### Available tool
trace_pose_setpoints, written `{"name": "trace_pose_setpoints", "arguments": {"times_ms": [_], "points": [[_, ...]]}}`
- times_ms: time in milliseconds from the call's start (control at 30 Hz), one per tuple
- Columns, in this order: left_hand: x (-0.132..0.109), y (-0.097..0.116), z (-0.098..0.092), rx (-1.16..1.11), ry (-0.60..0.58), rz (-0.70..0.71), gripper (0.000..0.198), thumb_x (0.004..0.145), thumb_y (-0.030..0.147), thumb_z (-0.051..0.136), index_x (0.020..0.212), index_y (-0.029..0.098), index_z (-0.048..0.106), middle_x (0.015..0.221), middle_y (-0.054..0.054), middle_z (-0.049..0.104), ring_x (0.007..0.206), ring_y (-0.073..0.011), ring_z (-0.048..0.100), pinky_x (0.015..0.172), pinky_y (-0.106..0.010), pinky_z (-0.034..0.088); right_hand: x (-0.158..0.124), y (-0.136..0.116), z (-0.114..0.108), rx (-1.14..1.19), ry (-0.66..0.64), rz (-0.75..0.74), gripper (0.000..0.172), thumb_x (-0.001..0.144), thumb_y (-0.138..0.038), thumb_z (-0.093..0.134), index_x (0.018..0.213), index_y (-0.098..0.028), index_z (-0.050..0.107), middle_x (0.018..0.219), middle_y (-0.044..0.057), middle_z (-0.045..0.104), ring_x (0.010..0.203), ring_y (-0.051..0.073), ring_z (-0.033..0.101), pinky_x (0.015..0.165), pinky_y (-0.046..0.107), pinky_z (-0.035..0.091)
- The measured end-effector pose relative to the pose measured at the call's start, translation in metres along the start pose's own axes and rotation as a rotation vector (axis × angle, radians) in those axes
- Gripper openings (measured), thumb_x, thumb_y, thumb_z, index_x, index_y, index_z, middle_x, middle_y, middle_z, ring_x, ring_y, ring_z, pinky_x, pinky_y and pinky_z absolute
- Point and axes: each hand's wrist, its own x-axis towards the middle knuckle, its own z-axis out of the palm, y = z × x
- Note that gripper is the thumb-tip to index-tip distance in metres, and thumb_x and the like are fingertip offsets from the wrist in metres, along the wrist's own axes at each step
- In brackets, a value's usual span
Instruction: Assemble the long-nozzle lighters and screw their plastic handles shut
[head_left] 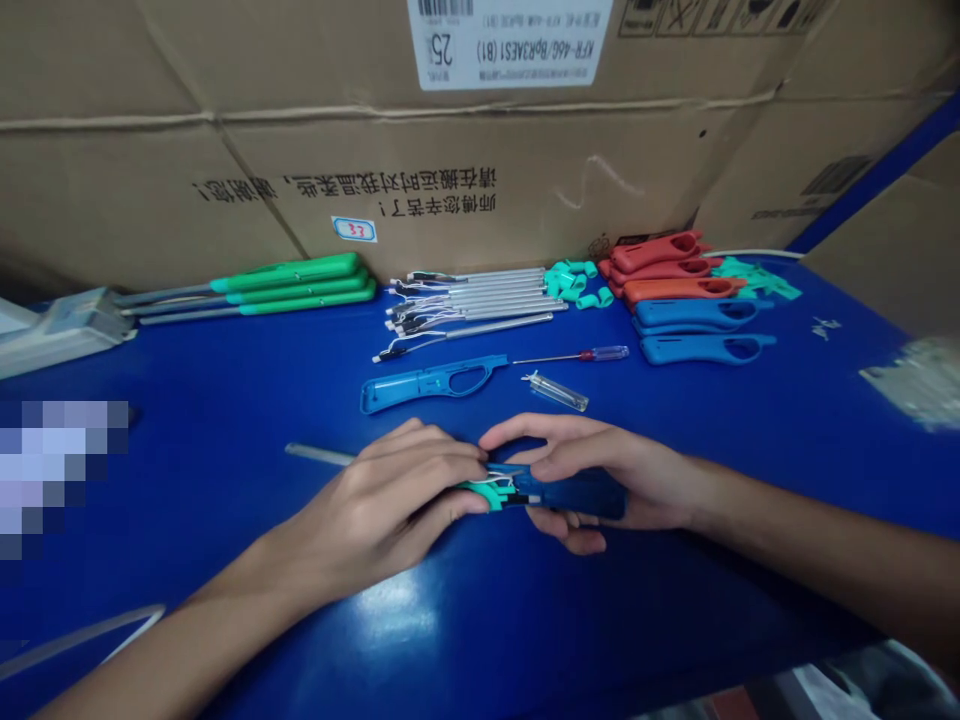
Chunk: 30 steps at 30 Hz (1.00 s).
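A blue lighter housing (581,492) lies between my two hands, low over the table. My left hand (409,485) is closed on its front part, thumb below and fingers over the top. From under that hand a metal tube (319,454) sticks out to the left. A turquoise trigger piece (495,492) and thin white wires show in the housing beside my left fingertips. My right hand (619,465) curls round the handle end, its thumb and fingers on either side. Beyond the hands lie another blue housing half (427,385), a screwdriver (606,354) and a clear fuel tank (559,391).
Tubes with wires (495,300), turquoise rings (574,280), red housings (660,255) and blue housings (697,348) line the back, before a cardboard box (262,190). Green lighters (300,285) lie at left. A bag of small parts (919,385) is at right.
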Motion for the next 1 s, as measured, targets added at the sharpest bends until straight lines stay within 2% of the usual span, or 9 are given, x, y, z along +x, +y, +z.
{"name": "trace_pose_setpoints", "arguments": {"times_ms": [167, 367, 567, 700, 800, 900, 1000], "points": [[0.0006, -0.0009, 0.0008, 0.011, 0.004, -0.038, 0.016, 0.092, 0.015, 0.067, 0.107, 0.017, 0.062, 0.102, -0.006, 0.071, 0.098, -0.0175, 0.066, 0.087, -0.033, 0.054, 0.0026, -0.0015, -0.0047, 0.055, -0.017, 0.031, 0.042, 0.084, -0.023, 0.061, 0.124, -0.019, 0.05, 0.076, 0.005, 0.067, 0.052, 0.013, 0.057, 0.045, 0.019, 0.043], [0.0021, -0.003, 0.0008, 0.042, 0.002, -0.016, 0.009, 0.095, 0.016, 0.062, 0.104, 0.018, 0.062, 0.1, -0.007, 0.072, 0.094, -0.018, 0.067, 0.082, -0.034, 0.053, 0.0035, -0.0027, -0.0076, 0.036, -0.048, 0.057, 0.046, 0.09, -0.025, 0.054, 0.134, -0.017, 0.043, 0.066, 0.005, 0.068, 0.047, 0.014, 0.059, 0.046, 0.02, 0.045], [-0.0015, -0.0046, 0.0033, 0.075, 0.014, 0.004, 0.014, 0.096, 0.009, 0.058, 0.103, 0.019, 0.064, 0.105, -0.007, 0.072, 0.096, -0.0185, 0.066, 0.081, -0.034, 0.05, 0.0033, -0.0027, -0.0077, 0.022, -0.026, 0.057, 0.049, 0.092, -0.028, 0.056, 0.138, -0.018, 0.043, 0.066, 0.004, 0.068, 0.047, 0.014, 0.059, 0.046, 0.02, 0.044], [-0.0005, -0.0033, 0.0043, 0.053, 0.023, -0.016, 0.012, 0.096, 0.009, 0.058, 0.101, 0.019, 0.063, 0.101, -0.005, 0.072, 0.095, -0.0179, 0.065, 0.081, -0.034, 0.049, 0.003, -0.0016, -0.0074, 0.016, -0.019, 0.053, 0.05, 0.091, -0.028, 0.058, 0.138, -0.018, 0.044, 0.065, 0.003, 0.068, 0.048, 0.014, 0.059, 0.047, 0.02, 0.046], [0.0011, -0.0023, 0.0029, 0.07, 0.023, -0.074, 0.006, 0.097, 0.017, 0.06, 0.102, 0.019, 0.063, 0.096, -0.004, 0.071, 0.089, -0.0165, 0.065, 0.079, -0.032, 0.048, 0.0028, -0.0002, -0.007, -0.009, -0.016, 0.037, 0.049, 0.091, -0.028, 0.058, 0.137, -0.017, 0.046, 0.065, 0.004, 0.068, 0.049, 0.013, 0.06, 0.047, 0.019, 0.043], [0.0025, -0.003, 0.0, 0.148, 0.034, -0.144, 0.018, 0.094, 0.032, 0.065, 0.104, 0.016, 0.063, 0.089, -0.003, 0.07, 0.078, -0.0154, 0.064, 0.071, -0.029, 0.047, 0.0032, 0.0006, -0.0063, -0.046, -0.022, 0.01, 0.045, 0.089, -0.027, 0.061, 0.131, -0.015, 0.051, 0.064, 0.003, 0.066, 0.048, 0.013, 0.06, 0.046, 0.018, 0.042], [0.0041, -0.0036, -0.0024, 0.183, -0.008, -0.177, 0.025, 0.092, 0.041, 0.066, 0.097, 0.016, 0.065, 0.081, -0.001, 0.07, 0.073, -0.0151, 0.065, 0.067, -0.028, 0.046, 0.0029, -0.0007, -0.0042, -0.121, -0.03, -0.01, 0.045, 0.087, -0.028, 0.064, 0.128, -0.014, 0.053, 0.064, 0.001, 0.065, 0.046, 0.012, 0.06, 0.044, 0.019, 0.043]]}}
